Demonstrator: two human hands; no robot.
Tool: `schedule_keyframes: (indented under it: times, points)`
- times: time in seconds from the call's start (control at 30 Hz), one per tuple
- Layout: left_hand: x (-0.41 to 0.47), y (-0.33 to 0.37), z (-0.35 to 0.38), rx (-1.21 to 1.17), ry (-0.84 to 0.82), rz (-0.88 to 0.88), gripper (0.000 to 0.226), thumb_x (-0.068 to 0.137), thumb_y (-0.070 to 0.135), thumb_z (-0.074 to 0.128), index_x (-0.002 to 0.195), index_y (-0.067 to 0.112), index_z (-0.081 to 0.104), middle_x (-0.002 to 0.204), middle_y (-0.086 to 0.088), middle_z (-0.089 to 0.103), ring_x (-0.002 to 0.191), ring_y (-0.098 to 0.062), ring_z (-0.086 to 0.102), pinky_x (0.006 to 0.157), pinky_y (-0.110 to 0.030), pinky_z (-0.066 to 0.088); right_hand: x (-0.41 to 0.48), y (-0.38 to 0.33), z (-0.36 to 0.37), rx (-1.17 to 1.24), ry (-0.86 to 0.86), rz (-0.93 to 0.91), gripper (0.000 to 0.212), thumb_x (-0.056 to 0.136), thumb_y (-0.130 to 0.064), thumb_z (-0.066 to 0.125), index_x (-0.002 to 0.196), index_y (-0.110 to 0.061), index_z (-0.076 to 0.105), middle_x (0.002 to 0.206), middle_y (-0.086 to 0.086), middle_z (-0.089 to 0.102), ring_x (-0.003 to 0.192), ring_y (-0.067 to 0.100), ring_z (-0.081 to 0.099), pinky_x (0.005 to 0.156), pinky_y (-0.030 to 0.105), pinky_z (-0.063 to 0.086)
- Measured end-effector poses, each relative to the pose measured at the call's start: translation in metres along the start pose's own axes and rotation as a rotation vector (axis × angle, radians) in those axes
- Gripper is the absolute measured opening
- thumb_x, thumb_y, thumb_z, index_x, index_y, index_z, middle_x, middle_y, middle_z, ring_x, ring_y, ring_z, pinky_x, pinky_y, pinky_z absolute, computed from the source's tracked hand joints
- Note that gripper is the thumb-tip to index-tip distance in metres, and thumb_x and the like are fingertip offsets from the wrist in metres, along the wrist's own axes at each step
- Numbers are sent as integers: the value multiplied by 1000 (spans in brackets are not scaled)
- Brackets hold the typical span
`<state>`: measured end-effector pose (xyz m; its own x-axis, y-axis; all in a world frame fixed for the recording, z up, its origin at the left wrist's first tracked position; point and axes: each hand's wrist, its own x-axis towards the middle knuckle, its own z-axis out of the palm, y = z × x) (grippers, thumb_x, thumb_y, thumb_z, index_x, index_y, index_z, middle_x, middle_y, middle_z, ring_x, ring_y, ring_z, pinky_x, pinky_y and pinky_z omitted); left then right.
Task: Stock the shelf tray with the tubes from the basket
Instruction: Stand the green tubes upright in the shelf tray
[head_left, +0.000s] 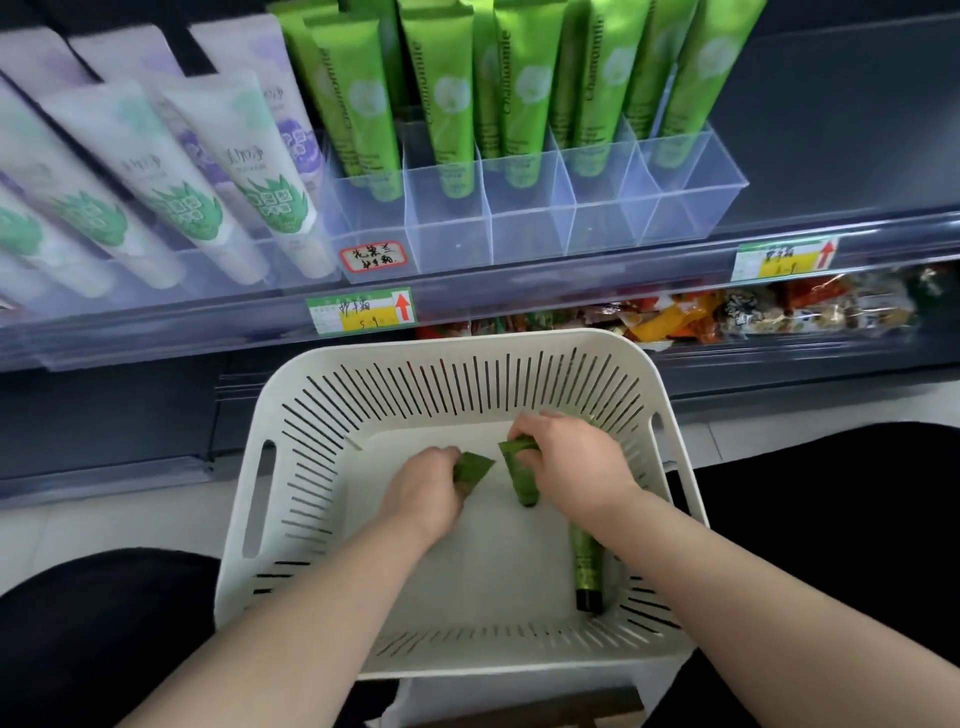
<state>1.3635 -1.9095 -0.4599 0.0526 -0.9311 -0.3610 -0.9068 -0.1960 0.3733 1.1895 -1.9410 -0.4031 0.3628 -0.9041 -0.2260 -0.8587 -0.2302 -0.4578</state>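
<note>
In basket (467, 344), left grip (422, 493) clasps left tube (474, 469), right grip (569, 462) clasps right tube (521, 475); 3rd tube (587, 569) loose; shelf tray (524, 236) front row unfilled.

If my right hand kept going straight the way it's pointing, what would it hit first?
Probably the basket's far slotted wall. The right hand, gripping a tube, points toward it; depth is unclear, so its floor might come first.
</note>
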Motion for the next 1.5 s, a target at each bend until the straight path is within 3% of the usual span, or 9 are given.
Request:
schedule_keyframes:
  times: [0.23, 0.5, 0.6, 0.7, 0.9, 1.07, 1.13, 1.23, 1.5]
  points:
    - [-16, 39, -71, -288, 317, 191, 18, 86, 28, 69, 88, 35, 52, 72, 15, 58, 69, 2, 54, 55, -20, 38, -18, -14, -65, 28, 352, -81, 23, 92, -23, 53, 114, -28, 60, 106, -7, 63, 98, 18, 58, 73, 37, 52]
    - [-29, 126, -167, -423, 552, 364, 18, 88, 26, 65, 98, 32, 52, 77, 14, 58, 70, -6, 55, 58, -23, 37, -32, -22, -167, -27, 636, -112, 22, 95, -21, 47, 116, -23, 56, 106, 0, 61, 100, 26, 55, 71, 39, 49]
    - [-29, 161, -201, -447, 646, 414, 27, 87, 26, 66, 101, 40, 48, 69, 13, 55, 54, 1, 51, 49, -17, 32, -29, -24, -210, -62, 796, -111, 25, 95, -19, 47, 117, -23, 57, 107, 1, 60, 101, 27, 53, 64, 34, 41]
    - [-25, 190, -226, -462, 723, 455, 26, 90, 27, 62, 102, 43, 46, 66, 8, 55, 53, -1, 52, 47, -24, 37, -21, -23, -248, -65, 918, -93, 28, 93, -16, 46, 117, -25, 57, 105, 3, 59, 101, 27, 52, 62, 35, 39]
    - [-2, 221, -244, -483, 761, 449, 21, 94, 20, 57, 106, 34, 50, 69, 7, 57, 59, -9, 55, 54, -30, 45, 12, -7, -271, -113, 871, -51, 30, 95, -13, 43, 118, -24, 56, 107, 4, 58, 100, 27, 52, 62, 34, 39]
    - [22, 230, -235, -407, 729, 427, 17, 95, 18, 56, 108, 29, 51, 65, 7, 53, 54, 3, 50, 45, -12, 37, 38, 12, -263, -116, 741, -11, 35, 93, -10, 44, 123, -23, 54, 108, 7, 57, 99, 31, 54, 64, 33, 36]
    - [29, 232, -232, -372, 710, 393, 18, 96, 20, 55, 112, 29, 52, 67, 7, 53, 53, -2, 50, 46, -14, 38, 45, 18, -261, -101, 673, 9, 39, 90, -6, 45, 124, -24, 54, 108, 7, 56, 100, 31, 54, 65, 33, 36]
    - [39, 235, -226, -357, 652, 369, 23, 97, 20, 54, 118, 28, 51, 69, 6, 54, 58, -10, 52, 57, -34, 50, 52, 23, -258, -62, 633, 14, 45, 86, -1, 48, 125, -22, 54, 108, 6, 55, 100, 30, 53, 66, 32, 37]
    - [49, 235, -214, -320, 562, 328, 26, 98, 14, 49, 122, 27, 50, 75, 2, 58, 57, -15, 54, 55, -34, 50, 48, 16, -254, -162, 784, -36, 42, 86, -1, 50, 124, -18, 54, 121, 8, 50, 110, 31, 43, 77, 37, 33]
